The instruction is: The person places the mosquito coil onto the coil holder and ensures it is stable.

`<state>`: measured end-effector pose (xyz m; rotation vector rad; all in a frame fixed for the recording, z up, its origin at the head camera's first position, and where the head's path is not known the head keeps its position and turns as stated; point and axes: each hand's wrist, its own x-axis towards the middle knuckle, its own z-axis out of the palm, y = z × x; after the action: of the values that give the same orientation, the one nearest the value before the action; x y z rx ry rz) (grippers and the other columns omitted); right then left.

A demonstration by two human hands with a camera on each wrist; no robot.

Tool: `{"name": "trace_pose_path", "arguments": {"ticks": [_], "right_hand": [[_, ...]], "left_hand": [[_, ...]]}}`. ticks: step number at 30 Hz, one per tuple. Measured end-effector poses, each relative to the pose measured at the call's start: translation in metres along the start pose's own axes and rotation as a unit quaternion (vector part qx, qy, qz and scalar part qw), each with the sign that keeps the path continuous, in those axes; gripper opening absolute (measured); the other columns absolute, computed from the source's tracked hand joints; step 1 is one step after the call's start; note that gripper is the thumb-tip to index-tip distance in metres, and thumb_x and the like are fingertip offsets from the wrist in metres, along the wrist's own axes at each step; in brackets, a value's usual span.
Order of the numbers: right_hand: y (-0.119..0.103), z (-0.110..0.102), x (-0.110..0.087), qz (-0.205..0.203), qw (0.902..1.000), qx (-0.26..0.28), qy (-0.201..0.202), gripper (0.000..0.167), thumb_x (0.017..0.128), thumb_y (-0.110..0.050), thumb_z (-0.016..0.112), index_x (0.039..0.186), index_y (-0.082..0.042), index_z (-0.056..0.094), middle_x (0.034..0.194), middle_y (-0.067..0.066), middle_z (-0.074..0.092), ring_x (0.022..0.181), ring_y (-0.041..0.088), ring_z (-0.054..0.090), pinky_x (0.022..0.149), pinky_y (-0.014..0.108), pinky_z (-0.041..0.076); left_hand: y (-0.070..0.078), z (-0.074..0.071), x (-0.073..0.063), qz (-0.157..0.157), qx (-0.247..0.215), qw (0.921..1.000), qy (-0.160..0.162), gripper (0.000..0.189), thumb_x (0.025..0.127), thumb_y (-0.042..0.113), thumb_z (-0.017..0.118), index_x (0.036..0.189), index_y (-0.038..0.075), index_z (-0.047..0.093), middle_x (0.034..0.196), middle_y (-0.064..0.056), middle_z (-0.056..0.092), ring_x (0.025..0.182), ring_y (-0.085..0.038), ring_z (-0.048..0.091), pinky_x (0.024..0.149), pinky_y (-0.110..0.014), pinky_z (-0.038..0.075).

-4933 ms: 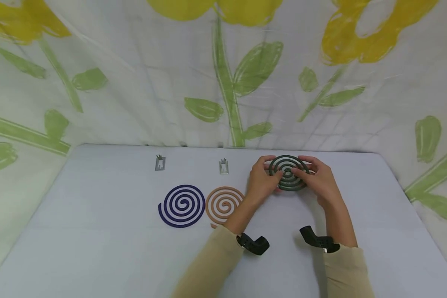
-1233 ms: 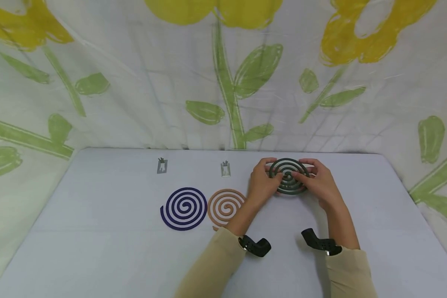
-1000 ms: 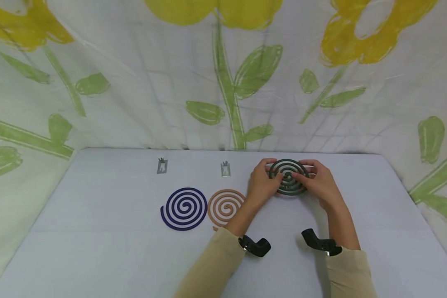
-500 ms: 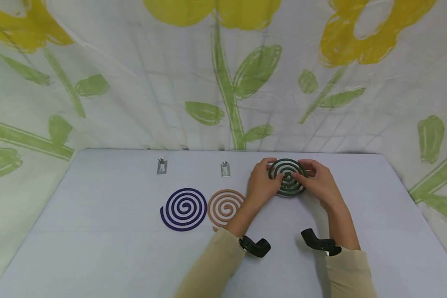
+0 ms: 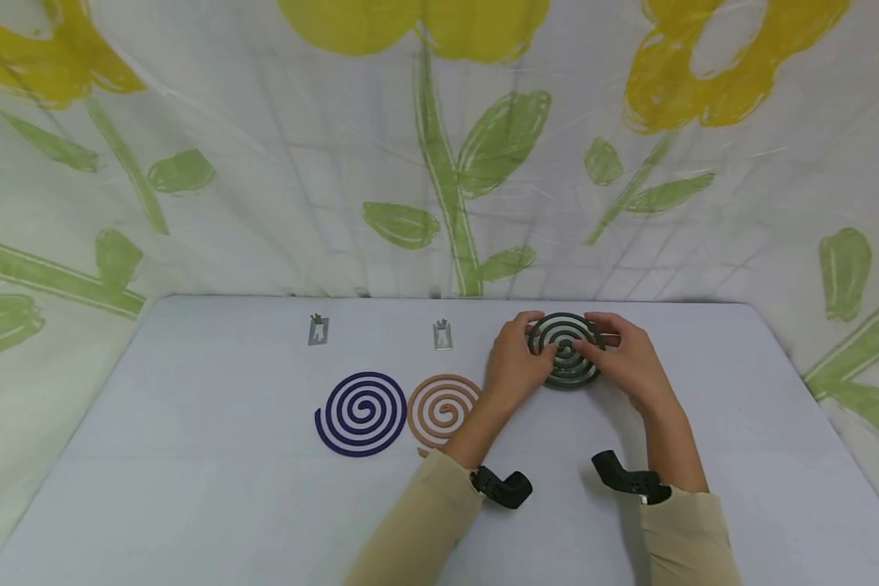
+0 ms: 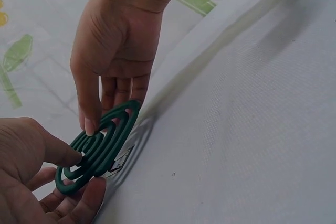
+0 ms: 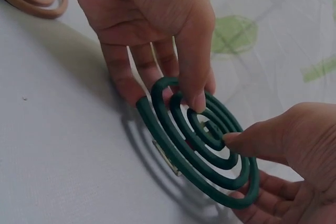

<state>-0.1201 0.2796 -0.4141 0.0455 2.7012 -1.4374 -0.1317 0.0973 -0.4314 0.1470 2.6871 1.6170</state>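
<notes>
Head view: white bench (image 5: 227, 488) before white cloth (image 5: 300, 163) painted with yellow flowers (image 5: 483, 28) and green leaves (image 5: 504, 142). Near the bench's back edge, left hand (image 5: 514, 362) and right hand (image 5: 631, 358) have fingers (image 7: 195, 77) clamped on a tilted, round, dark-green spiral coil (image 5: 567, 363).

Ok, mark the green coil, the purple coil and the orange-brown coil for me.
Green coil (image 7: 212, 128): right wrist view, inner end of the spiral.
Purple coil (image 5: 365, 406): head view, inner end.
Orange-brown coil (image 5: 446, 410): head view, inner end.

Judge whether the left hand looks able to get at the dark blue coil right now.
Probably not: the left hand is occupied pinching the green coil, though nothing covers the dark blue coil.
</notes>
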Motion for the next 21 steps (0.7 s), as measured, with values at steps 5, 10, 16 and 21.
{"name": "trace_pose_path", "arguments": {"ticks": [5,10,16,21], "right_hand": [[0.0002,-0.0008,-0.0001,-0.005,1.0000,-0.001,0.000,0.061,0.101,-0.023,0.072,0.154,0.000,0.050,0.149,0.031,0.056,0.140,0.049,0.053,0.080,0.006,0.045],[-0.0005,-0.0012,0.0002,-0.010,1.0000,-0.001,-0.001,0.061,0.101,-0.022,0.072,0.153,0.000,0.050,0.149,0.031,0.056,0.138,0.050,0.053,0.081,0.007,0.045],[-0.0009,-0.0015,-0.0004,-0.012,0.9999,-0.006,-0.003,0.060,0.101,-0.022,0.072,0.153,0.000,0.050,0.148,0.031,0.056,0.138,0.051,0.053,0.081,0.008,0.045],[-0.0009,-0.0012,0.0002,-0.013,0.9999,-0.007,-0.005,0.060,0.101,-0.023,0.072,0.153,0.000,0.051,0.149,0.031,0.056,0.139,0.050,0.053,0.082,0.008,0.045]], "left_hand": [[0.0012,-0.0009,-0.0008,0.000,0.010,0.9999,-0.002,0.047,0.095,0.017,0.074,0.142,0.014,0.066,0.126,-0.015,0.070,0.111,-0.028,0.068,0.091,-0.037,0.056],[0.0025,-0.0020,-0.0019,0.011,0.017,0.9998,0.000,0.048,0.095,0.016,0.074,0.142,0.014,0.066,0.126,-0.015,0.070,0.111,-0.028,0.068,0.091,-0.037,0.056],[0.0043,-0.0039,-0.0032,0.011,0.015,0.9998,-0.003,0.049,0.094,0.014,0.074,0.143,0.014,0.066,0.126,-0.016,0.069,0.109,-0.027,0.067,0.089,-0.035,0.055],[0.0035,-0.0050,-0.0025,0.011,0.018,0.9998,-0.005,0.050,0.094,0.014,0.075,0.143,0.013,0.065,0.125,-0.016,0.069,0.104,-0.025,0.066,0.086,-0.033,0.054]]}}
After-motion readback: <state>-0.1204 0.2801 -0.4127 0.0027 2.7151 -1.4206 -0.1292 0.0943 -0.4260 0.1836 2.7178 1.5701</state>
